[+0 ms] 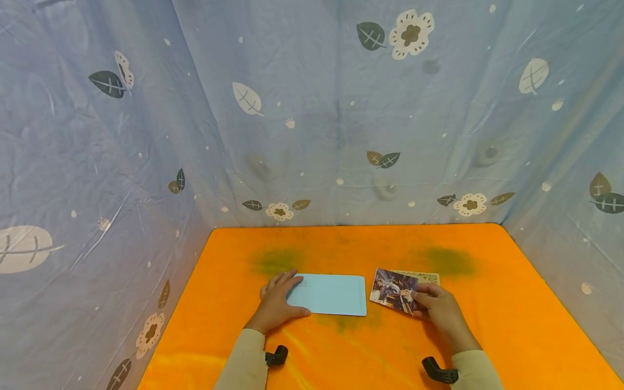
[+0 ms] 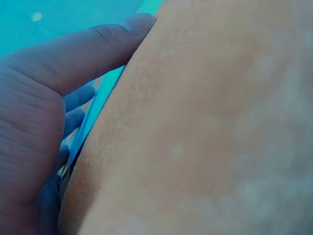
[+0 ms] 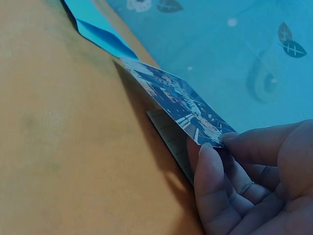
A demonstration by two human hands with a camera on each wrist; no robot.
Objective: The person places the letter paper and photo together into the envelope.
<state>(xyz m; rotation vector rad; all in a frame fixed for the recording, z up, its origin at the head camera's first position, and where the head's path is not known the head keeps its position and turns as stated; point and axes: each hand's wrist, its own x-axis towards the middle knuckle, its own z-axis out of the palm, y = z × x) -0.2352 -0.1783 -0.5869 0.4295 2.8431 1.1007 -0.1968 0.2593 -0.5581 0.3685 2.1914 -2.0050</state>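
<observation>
A light blue envelope (image 1: 331,295) lies lengthwise on the orange tabletop. My left hand (image 1: 278,303) grips its left end, thumb at the near edge and fingers at the far edge. In the left wrist view, the envelope (image 2: 100,100) shows as a narrow strip between thumb and fingers. My right hand (image 1: 441,311) pinches a dark, colourful picture card (image 1: 392,290) by its right end. In the right wrist view the card is tilted above the table, its left end pointing at the envelope's gaping end (image 3: 105,34). The two do not visibly touch in the head view.
A yellowish patterned paper (image 1: 434,278) lies behind the card, partly covered by it and the right hand; ruled lines show on it in the right wrist view. Blue-grey floral curtains (image 1: 336,135) enclose the orange table (image 1: 341,357) at the back and sides.
</observation>
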